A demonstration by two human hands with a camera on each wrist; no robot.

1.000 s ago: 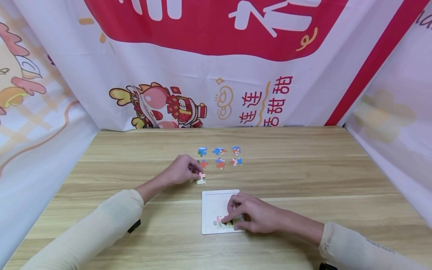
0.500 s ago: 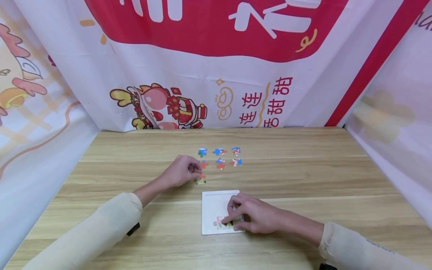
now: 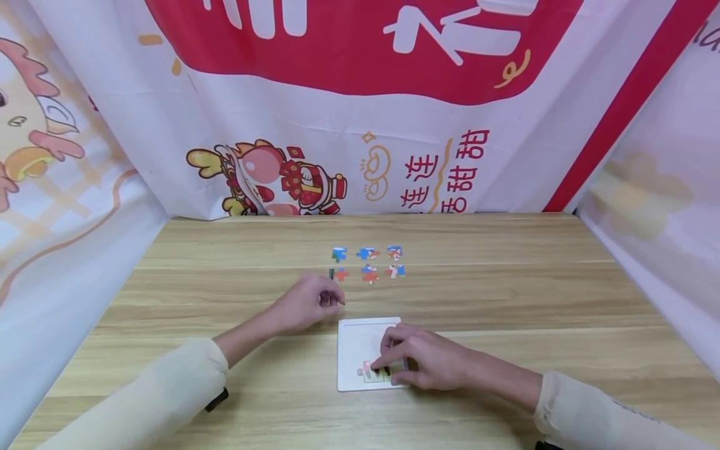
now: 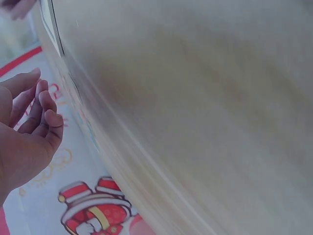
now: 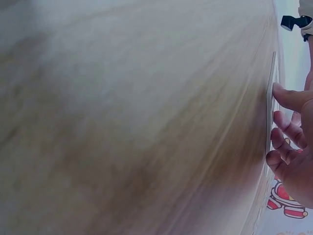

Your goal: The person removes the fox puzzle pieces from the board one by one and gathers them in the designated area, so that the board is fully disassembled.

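Observation:
My left hand (image 3: 308, 304) is over the table, left of the tray's top corner. It pinches a small jigsaw piece (image 3: 342, 299) between thumb and fingertips, and most of that piece is hidden. In the left wrist view the left hand (image 4: 32, 115) shows its fingers bent toward the thumb. The white puzzle tray (image 3: 360, 334) lies flat in front of me. My right hand (image 3: 430, 359) rests on its right side, thumb and index finger touching joined jigsaw pieces (image 3: 368, 372) at the tray's bottom. The right wrist view shows the right hand (image 5: 296, 132) with fingertips along the tray's edge (image 5: 270, 107).
Beyond the tray, several loose jigsaw pieces lie in two rows on the wooden table (image 3: 506, 287), among them a blue one (image 3: 368, 254) and a red one (image 3: 369, 274). A printed white and red cloth (image 3: 315, 106) hangs behind the table and along both sides.
My left hand has lifted the piece nearest the tray from its place and moved slightly toward me and to the right. The right hand stays where it was on the tray.

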